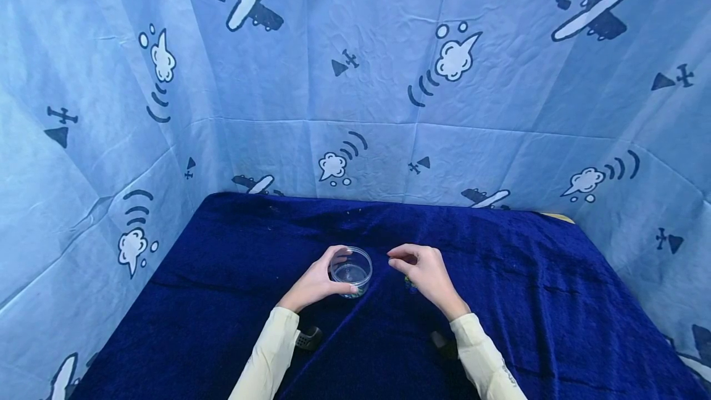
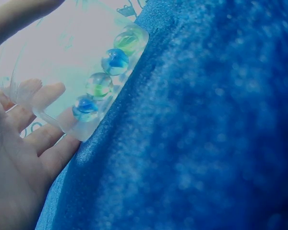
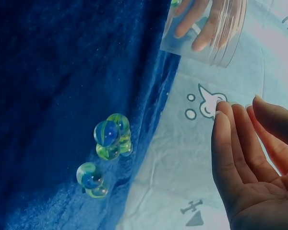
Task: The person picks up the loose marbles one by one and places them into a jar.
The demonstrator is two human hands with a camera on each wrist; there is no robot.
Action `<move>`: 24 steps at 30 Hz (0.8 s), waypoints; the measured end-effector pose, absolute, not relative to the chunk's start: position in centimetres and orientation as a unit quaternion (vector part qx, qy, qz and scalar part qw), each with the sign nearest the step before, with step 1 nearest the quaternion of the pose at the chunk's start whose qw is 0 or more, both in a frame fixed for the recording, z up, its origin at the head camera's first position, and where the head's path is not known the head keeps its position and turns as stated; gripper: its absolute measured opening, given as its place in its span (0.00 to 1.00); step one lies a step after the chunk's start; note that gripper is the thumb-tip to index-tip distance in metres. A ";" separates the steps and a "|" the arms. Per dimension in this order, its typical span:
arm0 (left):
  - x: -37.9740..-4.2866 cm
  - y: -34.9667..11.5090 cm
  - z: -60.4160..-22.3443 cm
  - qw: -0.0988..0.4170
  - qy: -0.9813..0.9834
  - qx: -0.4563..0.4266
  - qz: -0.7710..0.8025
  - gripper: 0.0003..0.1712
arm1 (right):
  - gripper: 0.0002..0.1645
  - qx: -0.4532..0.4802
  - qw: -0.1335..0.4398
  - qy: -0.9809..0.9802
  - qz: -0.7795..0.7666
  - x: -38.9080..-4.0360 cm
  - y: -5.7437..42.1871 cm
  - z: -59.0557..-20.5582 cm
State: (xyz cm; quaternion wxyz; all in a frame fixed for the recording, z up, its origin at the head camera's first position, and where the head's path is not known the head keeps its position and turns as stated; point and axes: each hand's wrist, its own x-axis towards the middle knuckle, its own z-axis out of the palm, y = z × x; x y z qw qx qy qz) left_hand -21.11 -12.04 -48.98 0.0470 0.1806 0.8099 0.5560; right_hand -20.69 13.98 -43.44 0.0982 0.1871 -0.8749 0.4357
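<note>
My left hand (image 1: 319, 278) grips a clear plastic jar (image 1: 352, 271), its thumb on the near side and its fingers around the far side. Several glass marbles (image 2: 101, 85) with blue and green swirls lie on the bottom of the jar, as the left wrist view shows. To the right of the jar, apart from it, my right hand (image 1: 426, 271) hovers with fingers bent loosely and the thumb near them. Nothing shows between those fingers in the right wrist view. More marbles (image 3: 107, 133) sit on the cloth in a small cluster, partly hidden under the right hand in the head view.
A dark blue velvety cloth (image 1: 222, 276) covers the table. Light blue fabric (image 1: 378, 91) printed with planes and clouds hangs behind and at both sides. A dark strapped device (image 1: 308, 338) is at the left wrist, and another (image 1: 443, 344) at the right.
</note>
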 end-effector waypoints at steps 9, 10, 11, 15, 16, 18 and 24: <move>-21.1 -12.1 -49.0 0.049 0.810 0.180 0.555 0.47 | 0.07 0.177 0.091 -0.873 0.444 -20.7 14.7 -43.5; -21.1 -12.1 -49.0 0.049 0.811 0.179 0.555 0.47 | 0.07 0.176 0.092 -0.873 0.446 -20.7 14.8 -43.4; -21.1 -12.1 -49.0 0.050 0.811 0.179 0.554 0.47 | 0.06 0.174 0.092 -0.872 0.447 -20.6 14.8 -43.4; -21.2 -12.1 -49.0 0.050 0.811 0.181 0.554 0.47 | 0.06 0.168 0.091 -0.872 0.450 -20.7 15.2 -43.4; -21.2 -12.1 -49.0 0.051 0.810 0.181 0.555 0.47 | 0.06 0.166 0.092 -0.873 0.450 -20.7 15.3 -43.4; -21.2 -12.1 -49.1 0.051 0.808 0.181 0.558 0.47 | 0.07 0.164 0.092 -0.875 0.447 -20.8 15.5 -43.5; -21.2 -12.1 -49.2 0.052 0.807 0.182 0.559 0.47 | 0.07 0.157 0.097 -0.880 0.438 -20.7 16.2 -43.7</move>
